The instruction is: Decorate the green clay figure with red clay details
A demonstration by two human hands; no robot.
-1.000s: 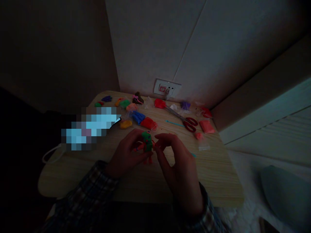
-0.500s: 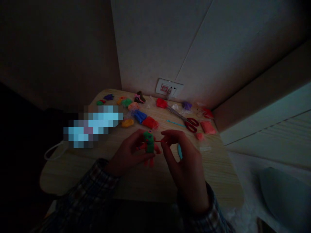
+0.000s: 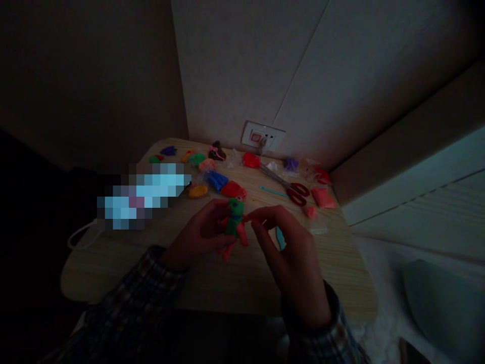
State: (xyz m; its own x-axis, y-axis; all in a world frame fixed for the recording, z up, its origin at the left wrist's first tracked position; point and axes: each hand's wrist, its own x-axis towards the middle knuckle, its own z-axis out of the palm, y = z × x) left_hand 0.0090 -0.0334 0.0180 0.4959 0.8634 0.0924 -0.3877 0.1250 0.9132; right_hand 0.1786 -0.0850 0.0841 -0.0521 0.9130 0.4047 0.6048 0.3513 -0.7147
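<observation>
The left hand point(image 3: 197, 230) curls round a small green-and-red clay figure point(image 3: 234, 226); the arched right hand point(image 3: 290, 247) pinches a thin red strand point(image 3: 247, 219) beside it.

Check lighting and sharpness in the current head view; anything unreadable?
Head view: dim overall, left side nearly black; the bright screen-like patch is pixelated, contents unreadable; the green-and-red figure in the left hand looks soft, fine detail lost; the scissors are recognisable.

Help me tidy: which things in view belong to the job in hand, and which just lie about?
Likely the job's:
green-and-red figurine, in the left hand, right hand beside it
red-handled scissors
slim turquoise tool
salmon packet

Likely just lying about:
lit screen
white cable
</observation>
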